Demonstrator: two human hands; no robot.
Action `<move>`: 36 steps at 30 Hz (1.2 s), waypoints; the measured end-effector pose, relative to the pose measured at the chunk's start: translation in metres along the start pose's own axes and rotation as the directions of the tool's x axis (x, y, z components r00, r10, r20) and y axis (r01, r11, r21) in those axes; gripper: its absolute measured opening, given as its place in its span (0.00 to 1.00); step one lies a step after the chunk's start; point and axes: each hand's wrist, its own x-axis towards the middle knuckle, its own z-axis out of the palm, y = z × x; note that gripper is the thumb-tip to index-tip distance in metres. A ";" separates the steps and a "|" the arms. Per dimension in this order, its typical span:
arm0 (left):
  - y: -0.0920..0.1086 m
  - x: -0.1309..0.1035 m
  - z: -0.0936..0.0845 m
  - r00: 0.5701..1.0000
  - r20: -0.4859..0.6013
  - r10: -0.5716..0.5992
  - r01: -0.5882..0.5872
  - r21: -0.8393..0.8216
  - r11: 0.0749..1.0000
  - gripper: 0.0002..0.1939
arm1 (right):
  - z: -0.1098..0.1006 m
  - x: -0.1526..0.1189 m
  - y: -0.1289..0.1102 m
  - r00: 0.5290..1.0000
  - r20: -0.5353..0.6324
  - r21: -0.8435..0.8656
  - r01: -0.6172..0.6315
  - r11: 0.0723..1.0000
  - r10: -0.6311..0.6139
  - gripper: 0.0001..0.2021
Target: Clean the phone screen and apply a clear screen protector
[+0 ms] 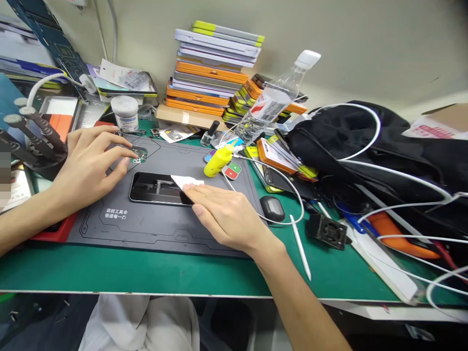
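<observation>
A black phone lies flat on the grey work mat, its screen reflecting light. My right hand presses a white wipe against the phone's right end, palm down, with the fingers together. To the left, my left hand is spread, fingertips over small shiny pieces at the mat's upper left; nothing is visibly held in it. Behind my right hand a yellow bottle leans near a coloured sticker.
Stacked cases and a clear water bottle stand behind the mat. A tool holder is beside my left hand. White cables, an earbud case, a white stylus and a small fan lie right.
</observation>
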 end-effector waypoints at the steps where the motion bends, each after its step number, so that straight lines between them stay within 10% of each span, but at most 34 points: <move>1: 0.000 0.000 0.001 1.000 -0.005 0.003 -0.003 -0.011 1.000 0.25 | -0.002 -0.002 -0.003 1.000 -0.001 0.017 0.025 1.000 -0.025 0.25; 36: -0.004 -0.003 0.006 0.996 -0.032 0.081 -0.080 0.027 0.996 0.23 | 0.014 0.006 0.006 0.995 0.087 0.118 -0.051 0.992 0.040 0.30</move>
